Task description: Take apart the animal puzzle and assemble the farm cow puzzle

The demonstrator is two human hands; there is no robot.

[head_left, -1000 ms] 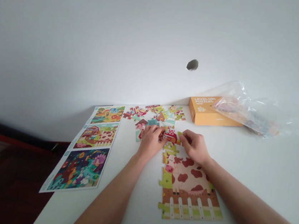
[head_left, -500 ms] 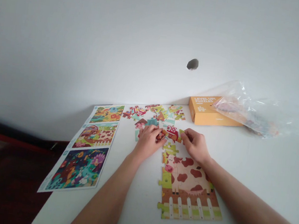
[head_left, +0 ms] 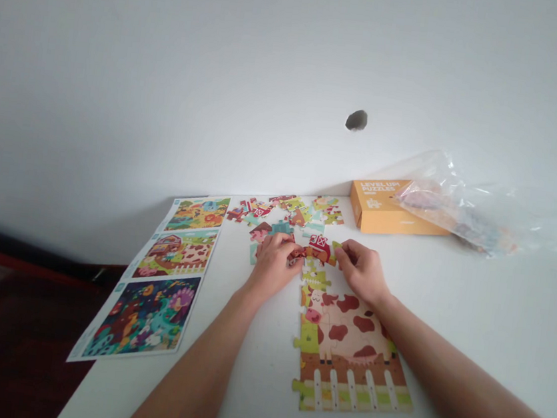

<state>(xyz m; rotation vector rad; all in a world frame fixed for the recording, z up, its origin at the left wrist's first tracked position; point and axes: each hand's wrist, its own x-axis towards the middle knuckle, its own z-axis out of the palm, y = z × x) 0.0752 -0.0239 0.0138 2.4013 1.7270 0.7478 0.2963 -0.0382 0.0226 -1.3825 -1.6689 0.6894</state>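
My right hand pinches the green right edge of a puzzle piece with a red barn door printed on it. Close by on the left, my left hand has its fingertips closed on a small reddish-brown puzzle piece, mostly covered by the fingers. Just below both hands lies a joined puzzle section showing a spotted cow above a white fence, with knobs along its left side. A green piece sits at its top left corner.
Loose puzzle pieces lie scattered behind my hands. A picture sheet with three printed scenes lies at the left table edge. An orange puzzle box stands by the wall, partly under a clear plastic bag.
My left thumb and fingertips have drawn slightly left, away from the barn piece. My right hand stays nearly still, gripping the same piece.
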